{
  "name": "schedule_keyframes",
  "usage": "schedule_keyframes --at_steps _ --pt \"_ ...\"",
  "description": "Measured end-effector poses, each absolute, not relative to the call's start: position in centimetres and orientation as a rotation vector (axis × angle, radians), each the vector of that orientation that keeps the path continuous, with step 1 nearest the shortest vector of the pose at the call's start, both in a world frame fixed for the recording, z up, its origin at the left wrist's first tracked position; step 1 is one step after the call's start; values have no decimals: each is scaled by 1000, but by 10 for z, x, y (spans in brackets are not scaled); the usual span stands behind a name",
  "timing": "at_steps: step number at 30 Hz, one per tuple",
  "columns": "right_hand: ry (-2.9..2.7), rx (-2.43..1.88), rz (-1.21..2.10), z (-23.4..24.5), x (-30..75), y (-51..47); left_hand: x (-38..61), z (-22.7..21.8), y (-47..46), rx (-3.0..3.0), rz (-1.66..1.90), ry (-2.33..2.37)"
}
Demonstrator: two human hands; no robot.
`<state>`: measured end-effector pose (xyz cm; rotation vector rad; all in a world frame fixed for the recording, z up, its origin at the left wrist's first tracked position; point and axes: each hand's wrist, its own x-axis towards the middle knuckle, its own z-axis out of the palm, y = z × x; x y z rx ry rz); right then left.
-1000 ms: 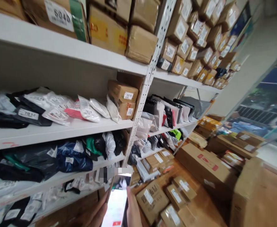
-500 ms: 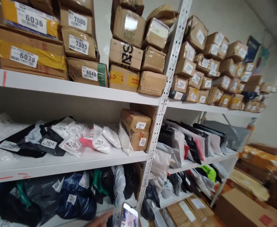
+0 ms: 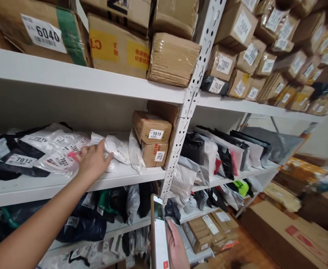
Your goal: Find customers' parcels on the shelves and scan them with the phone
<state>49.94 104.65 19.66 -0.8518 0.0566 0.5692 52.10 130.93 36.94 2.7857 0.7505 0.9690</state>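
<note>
My left hand (image 3: pixel 93 158) reaches across the middle shelf and lies over a white plastic parcel (image 3: pixel 97 137), its fingers apart. The hand hides most of that parcel and its label. Just right of it rests another white parcel (image 3: pixel 118 149). To its left are clear bags, one a parcel labelled 7022 (image 3: pixel 59 160), and a dark parcel labelled 7012 (image 3: pixel 21 160). Low in the view, my right hand (image 3: pixel 176 244) grips a smartphone (image 3: pixel 158 228) in a brown case, its screen lit mostly white.
Cardboard boxes labelled 5019 (image 3: pixel 152 130) and 7015 (image 3: pixel 156 155) are stacked by the perforated white post (image 3: pixel 190 89). More boxes line the upper shelf (image 3: pixel 96 80). Bagged parcels (image 3: pixel 222 153) stand on the right-hand rack. A large carton (image 3: pixel 289 231) is at the lower right.
My left hand has come up from the bottom edge onto the white parcel on the shelf. The phone has risen further into view with my right hand. The view has moved closer to the shelves.
</note>
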Motion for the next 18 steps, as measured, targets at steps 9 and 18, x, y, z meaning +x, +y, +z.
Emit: schedule_keyframes --at_steps 9,18 --pt "64 -914 677 197 504 1033 548 372 1291 2690 1267 549" --pt "74 -1107 493 203 495 1044 549 357 1291 2565 1458 360"
